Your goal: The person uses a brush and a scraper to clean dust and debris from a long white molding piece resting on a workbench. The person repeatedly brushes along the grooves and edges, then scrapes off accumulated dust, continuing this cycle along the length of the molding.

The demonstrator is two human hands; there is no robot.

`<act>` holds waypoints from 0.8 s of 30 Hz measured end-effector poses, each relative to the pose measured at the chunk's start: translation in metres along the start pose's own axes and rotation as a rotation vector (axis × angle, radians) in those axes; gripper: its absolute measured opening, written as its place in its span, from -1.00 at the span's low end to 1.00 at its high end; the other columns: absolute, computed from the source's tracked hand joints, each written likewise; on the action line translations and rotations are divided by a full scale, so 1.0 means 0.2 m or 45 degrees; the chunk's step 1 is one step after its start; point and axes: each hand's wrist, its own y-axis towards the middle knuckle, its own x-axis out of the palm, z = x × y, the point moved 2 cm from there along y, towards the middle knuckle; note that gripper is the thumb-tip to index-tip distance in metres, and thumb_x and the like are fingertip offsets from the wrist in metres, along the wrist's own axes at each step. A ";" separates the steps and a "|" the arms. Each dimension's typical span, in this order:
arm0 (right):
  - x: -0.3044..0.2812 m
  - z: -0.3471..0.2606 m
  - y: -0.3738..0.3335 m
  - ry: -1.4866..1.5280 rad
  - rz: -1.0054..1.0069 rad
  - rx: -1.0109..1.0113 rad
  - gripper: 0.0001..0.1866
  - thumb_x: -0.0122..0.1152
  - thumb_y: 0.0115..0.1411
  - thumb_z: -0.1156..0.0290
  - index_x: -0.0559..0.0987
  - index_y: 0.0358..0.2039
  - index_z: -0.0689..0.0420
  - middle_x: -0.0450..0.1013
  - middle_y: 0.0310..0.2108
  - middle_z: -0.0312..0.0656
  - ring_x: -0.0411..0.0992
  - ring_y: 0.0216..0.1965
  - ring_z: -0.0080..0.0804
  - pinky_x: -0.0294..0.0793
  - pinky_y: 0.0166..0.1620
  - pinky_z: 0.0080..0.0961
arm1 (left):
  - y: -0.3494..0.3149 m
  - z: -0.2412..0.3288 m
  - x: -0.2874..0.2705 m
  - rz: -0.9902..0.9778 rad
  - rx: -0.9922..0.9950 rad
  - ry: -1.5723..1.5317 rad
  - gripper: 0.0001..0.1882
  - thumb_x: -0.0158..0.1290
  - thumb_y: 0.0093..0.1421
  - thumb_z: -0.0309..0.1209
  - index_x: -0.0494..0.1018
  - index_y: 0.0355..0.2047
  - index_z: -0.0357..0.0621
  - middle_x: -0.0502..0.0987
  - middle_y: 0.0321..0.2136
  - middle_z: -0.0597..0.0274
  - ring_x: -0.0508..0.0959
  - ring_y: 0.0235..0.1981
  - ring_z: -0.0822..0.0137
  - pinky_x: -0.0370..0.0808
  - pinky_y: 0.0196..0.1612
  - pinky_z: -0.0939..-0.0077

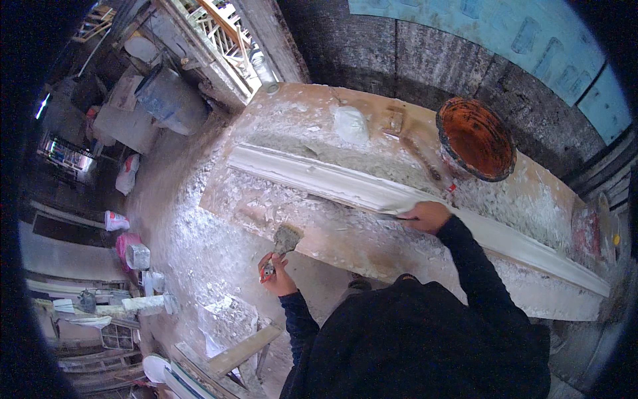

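Observation:
A long white plaster moulding (345, 187) runs at a slant across the dusty workbench (319, 241). My right hand (428, 217) is closed at the moulding's near edge, gripping a thin dark blade (389, 216) that lies against it. The blade's handle is hidden in the fingers. Off the bench's near edge, my left hand (276, 274) is wrapped round the handle of a flat brush (288, 238). Its broad head points up and away from me, caked with grey-white material.
Beyond the moulding are a white lump (351, 125), a wooden-handled tool (420, 158) and an orange-lined bucket (477, 139). A cloudy container (603, 229) stands at the bench's right end. White debris covers the floor (212, 259); a blue barrel (171, 100) stands far left.

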 end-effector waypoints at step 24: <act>0.00 0.16 -0.27 0.000 -0.152 0.107 -0.68 0.04 0.00 0.21 0.47 -0.16 -0.24 0.38 -0.50 -0.04 0.38 -0.40 -0.10 0.34 -0.31 -0.27 | -0.04 -0.04 0.01 -0.055 -0.025 -0.047 -0.77 0.00 0.09 -0.41 0.31 -0.31 -0.32 0.43 -0.43 0.09 0.52 -0.48 0.29 0.48 -0.51 0.57</act>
